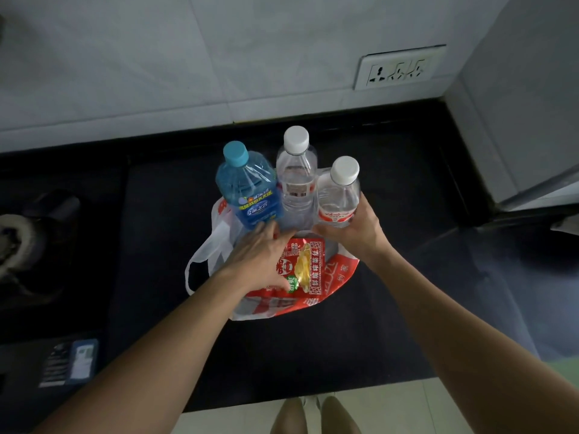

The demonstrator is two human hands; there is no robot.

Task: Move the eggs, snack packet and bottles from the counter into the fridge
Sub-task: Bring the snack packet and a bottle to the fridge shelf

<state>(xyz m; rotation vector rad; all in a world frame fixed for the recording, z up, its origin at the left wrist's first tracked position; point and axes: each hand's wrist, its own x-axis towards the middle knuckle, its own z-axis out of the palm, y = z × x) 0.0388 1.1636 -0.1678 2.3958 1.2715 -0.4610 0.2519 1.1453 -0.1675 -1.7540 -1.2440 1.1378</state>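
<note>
The black bench (313, 346) carries every task item in view; no item has reached the fridge. A grey appliance corner at far right may be the fridge, but this cannot be confirmed, and no open door or shelf is visible.

A white and red carrier bag (219, 245) lies flat in the middle of the bench. On it rests the red snack packet (308, 267), near side of the group. Just beyond the packet stand three upright bottles in a close row: the blue bottle (247, 192) at left, a clear white-capped bottle (296, 180) in the middle and farthest back, and a shorter red-labelled bottle (340, 198) at right. The three appear to touch or nearly touch one another.

The right hand (354, 230) is wrapped around the lower part of the red-labelled bottle, fingers clamped on it; the bottle appears not yet lifted. The left hand (263, 255) lies over the left part of the snack packet, reaching toward the base of the blue bottle, fingers loosely spread and closed on nothing that can be seen.

No eggs are visible; whether they sit under the packet or elsewhere cannot be told.

Judgement: the task is at its opening. The first pick-up is under way, and all transfers remain outstanding.
</note>
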